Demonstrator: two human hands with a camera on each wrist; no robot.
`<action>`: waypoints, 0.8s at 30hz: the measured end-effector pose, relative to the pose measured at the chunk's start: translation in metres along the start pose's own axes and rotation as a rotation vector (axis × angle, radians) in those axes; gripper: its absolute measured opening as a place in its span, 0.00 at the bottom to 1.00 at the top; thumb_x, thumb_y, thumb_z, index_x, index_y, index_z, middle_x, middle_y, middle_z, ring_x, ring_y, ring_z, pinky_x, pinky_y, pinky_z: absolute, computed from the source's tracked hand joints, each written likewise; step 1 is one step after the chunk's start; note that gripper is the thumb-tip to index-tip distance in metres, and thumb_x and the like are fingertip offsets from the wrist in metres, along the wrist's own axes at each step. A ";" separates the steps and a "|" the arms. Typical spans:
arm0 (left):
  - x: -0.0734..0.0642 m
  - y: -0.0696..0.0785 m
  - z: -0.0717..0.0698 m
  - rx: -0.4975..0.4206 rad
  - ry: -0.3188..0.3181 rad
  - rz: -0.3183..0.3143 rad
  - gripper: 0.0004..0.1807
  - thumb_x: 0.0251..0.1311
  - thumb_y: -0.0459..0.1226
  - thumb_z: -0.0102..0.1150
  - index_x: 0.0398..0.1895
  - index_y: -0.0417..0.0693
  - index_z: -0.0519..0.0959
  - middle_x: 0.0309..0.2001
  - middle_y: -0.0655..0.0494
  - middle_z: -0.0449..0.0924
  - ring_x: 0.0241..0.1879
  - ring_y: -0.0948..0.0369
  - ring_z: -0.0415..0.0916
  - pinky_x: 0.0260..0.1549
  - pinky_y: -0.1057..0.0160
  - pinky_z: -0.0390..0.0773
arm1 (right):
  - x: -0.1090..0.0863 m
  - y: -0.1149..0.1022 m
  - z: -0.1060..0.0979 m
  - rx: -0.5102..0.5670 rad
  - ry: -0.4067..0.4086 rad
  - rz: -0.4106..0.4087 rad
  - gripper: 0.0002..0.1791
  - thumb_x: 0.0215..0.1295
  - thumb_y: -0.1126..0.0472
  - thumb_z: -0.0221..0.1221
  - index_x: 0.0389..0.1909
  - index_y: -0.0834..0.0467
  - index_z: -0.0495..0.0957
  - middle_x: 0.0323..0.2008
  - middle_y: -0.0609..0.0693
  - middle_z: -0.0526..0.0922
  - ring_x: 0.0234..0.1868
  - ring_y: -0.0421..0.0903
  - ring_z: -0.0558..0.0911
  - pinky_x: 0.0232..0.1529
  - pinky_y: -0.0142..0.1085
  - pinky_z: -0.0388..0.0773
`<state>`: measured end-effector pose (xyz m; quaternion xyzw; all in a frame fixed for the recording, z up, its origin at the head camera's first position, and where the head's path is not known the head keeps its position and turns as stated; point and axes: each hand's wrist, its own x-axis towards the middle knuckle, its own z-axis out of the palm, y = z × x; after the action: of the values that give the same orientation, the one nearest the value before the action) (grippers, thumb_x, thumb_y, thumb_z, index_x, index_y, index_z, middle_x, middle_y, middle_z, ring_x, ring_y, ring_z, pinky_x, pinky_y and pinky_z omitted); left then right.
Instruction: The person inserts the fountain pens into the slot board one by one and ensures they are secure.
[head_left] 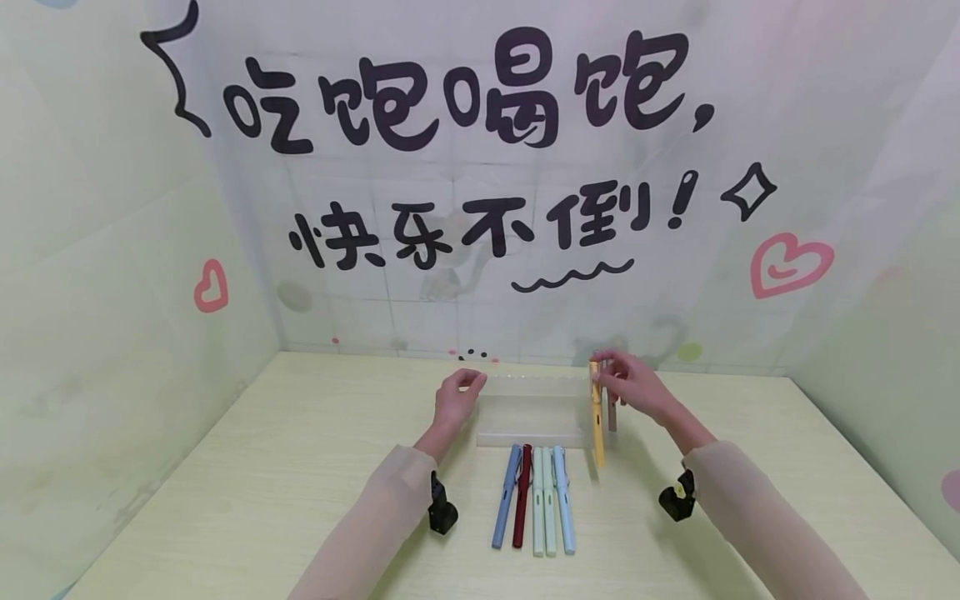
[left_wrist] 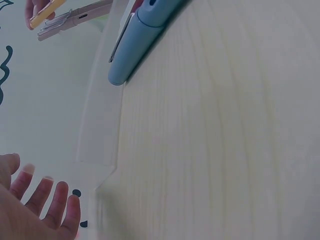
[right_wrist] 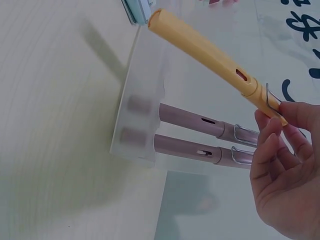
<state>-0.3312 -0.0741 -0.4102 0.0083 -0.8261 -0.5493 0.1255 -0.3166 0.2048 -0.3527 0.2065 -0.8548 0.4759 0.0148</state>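
Note:
My right hand [right_wrist: 287, 165] pinches a yellow pen [right_wrist: 200, 47] by its clip end, and the pen's other end points down in the head view. Beside it, two mauve pens [right_wrist: 187, 117] stand in the right end of a clear plastic pen holder [head_left: 528, 437], their lower ends behind its frosted front strip. My left hand [head_left: 459, 396] is at the holder's upper left corner; its fingers look spread and fairly straight in the left wrist view, and firm contact is hard to make out. In front of the holder lie a blue pen [head_left: 506, 496], a dark red pen [head_left: 522, 496] and several pale green and light blue pens [head_left: 551, 500].
The holder stands on a pale wood-grain table [head_left: 300, 500], toward the back. Behind it hangs a printed cloth backdrop [head_left: 420, 317], with cloth side walls at left and right. Each wrist wears a small black camera [head_left: 442, 508].

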 end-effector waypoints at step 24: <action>-0.002 0.001 -0.001 0.007 -0.004 0.002 0.13 0.59 0.41 0.52 0.39 0.40 0.77 0.38 0.49 0.77 0.41 0.54 0.72 0.39 0.58 0.72 | 0.011 -0.007 -0.004 -0.020 0.160 0.000 0.17 0.62 0.61 0.52 0.51 0.61 0.67 0.35 0.60 0.75 0.25 0.57 0.73 0.20 0.38 0.72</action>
<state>-0.3287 -0.0740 -0.4092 0.0067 -0.8282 -0.5465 0.1242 -0.3245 0.2013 -0.3422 0.1676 -0.8556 0.4823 0.0853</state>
